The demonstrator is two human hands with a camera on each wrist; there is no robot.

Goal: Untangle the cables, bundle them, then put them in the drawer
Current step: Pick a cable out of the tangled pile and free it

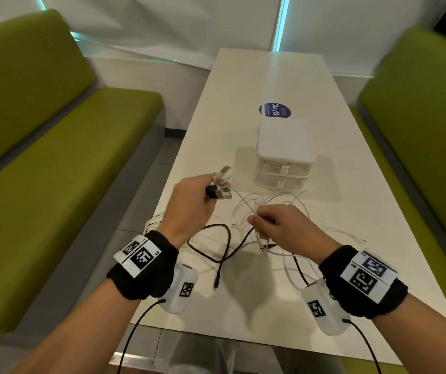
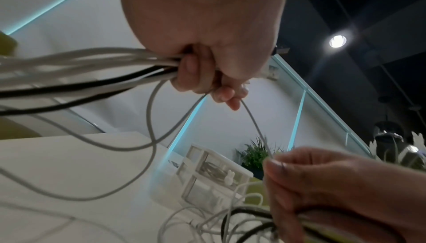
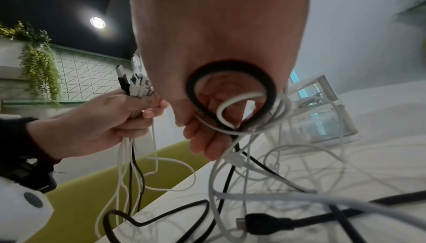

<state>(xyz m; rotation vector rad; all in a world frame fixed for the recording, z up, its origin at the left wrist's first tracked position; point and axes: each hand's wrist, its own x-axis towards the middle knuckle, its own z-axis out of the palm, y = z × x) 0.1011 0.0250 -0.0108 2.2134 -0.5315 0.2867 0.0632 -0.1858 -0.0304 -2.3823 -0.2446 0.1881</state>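
My left hand [image 1: 189, 201] grips a bunch of white and black cables just below their USB plugs [image 1: 220, 184], which stick up out of the fist; the fist [image 2: 202, 71] shows the strands [image 2: 80, 68] running out leftwards. My right hand [image 1: 276, 222] holds looped white and black cable [image 3: 230, 101] in its curled fingers and pinches a thin white strand [image 1: 243, 201] stretched between both hands. Loose tangled cables [image 1: 224, 244] lie on the white table [image 1: 351, 211] beneath. The small white drawer unit [image 1: 284, 155] stands behind, both drawers closed.
Green benches [image 1: 41, 163] flank the table on both sides. A round blue sticker [image 1: 274, 112] lies behind the drawer unit. A black plug [image 3: 265, 223] and cable ends [image 1: 216, 284] lie near the table's front edge.
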